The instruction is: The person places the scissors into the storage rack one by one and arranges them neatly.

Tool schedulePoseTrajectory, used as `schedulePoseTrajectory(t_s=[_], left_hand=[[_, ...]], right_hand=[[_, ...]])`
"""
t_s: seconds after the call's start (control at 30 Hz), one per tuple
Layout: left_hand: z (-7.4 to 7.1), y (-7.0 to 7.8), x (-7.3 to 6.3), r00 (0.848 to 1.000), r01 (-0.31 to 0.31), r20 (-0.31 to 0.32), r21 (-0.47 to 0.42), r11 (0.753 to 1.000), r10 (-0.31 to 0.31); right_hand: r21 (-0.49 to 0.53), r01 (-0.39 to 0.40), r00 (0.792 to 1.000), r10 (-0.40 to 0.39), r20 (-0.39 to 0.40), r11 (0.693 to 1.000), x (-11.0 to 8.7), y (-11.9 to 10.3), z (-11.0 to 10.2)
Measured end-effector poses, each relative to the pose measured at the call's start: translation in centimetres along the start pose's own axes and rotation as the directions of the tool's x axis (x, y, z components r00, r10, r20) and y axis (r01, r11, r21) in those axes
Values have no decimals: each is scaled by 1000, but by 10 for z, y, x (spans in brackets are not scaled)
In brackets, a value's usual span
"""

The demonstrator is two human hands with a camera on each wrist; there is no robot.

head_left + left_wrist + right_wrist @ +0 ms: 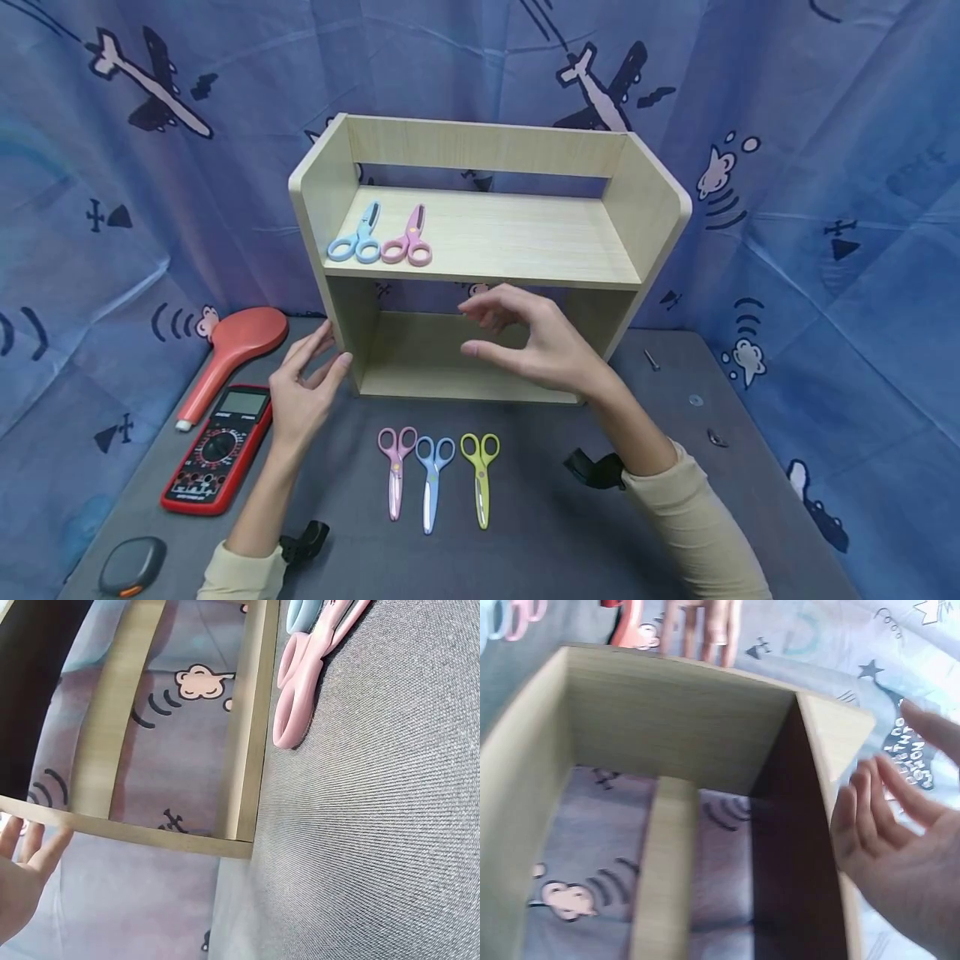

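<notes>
A pale wooden two-tier shelf [517, 237] stands on the grey table. My left hand [303, 396] is at its left side panel, and in the left wrist view the fingertips [56, 844] meet the panel's edge. My right hand [543, 342] hovers before the lower compartment, fingers loosely bent and thumb apart, holding nothing. On the upper board, at the left, lie blue scissors [366, 233] and pink scissors [413, 235]. In front of the shelf lie pink scissors [395, 479], blue scissors [431, 492] and yellow-green scissors [482, 487], handles towards the shelf.
Left of the shelf lie a red paddle-shaped object [243, 337], a red-and-black multimeter [221, 450] and a dark grey rounded case [132, 565]. Small metal pieces, including a screw [652, 360] and a washer [696, 400], lie at right. A blue printed curtain [450, 58] hangs behind.
</notes>
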State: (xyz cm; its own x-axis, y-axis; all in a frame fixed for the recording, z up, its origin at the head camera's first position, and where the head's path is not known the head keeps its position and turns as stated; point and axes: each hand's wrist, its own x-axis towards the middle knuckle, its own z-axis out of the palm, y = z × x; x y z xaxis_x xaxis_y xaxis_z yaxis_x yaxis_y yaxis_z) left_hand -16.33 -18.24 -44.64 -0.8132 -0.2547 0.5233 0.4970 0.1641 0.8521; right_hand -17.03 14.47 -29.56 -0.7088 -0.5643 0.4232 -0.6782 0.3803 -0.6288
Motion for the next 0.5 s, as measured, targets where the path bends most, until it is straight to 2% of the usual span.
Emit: schedulePoseTrajectory(t_s=[0.1,0.23,0.37,0.5], left_hand=[[0,0,0,1000,9,4,9,1000,-9],[0,-1,0,1000,12,4,17,1000,-12],[0,0,0,1000,10,5,5,1000,-10],[1,1,0,1000,10,2,4,1000,-10]], right_hand=[[77,8,993,-17,116,997,-15,14,4],[178,-35,960,-16,278,983,-29,37,16],[218,-102,910,3,414,971,-41,63,36],[205,-142,844,10,536,968,-52,91,58]])
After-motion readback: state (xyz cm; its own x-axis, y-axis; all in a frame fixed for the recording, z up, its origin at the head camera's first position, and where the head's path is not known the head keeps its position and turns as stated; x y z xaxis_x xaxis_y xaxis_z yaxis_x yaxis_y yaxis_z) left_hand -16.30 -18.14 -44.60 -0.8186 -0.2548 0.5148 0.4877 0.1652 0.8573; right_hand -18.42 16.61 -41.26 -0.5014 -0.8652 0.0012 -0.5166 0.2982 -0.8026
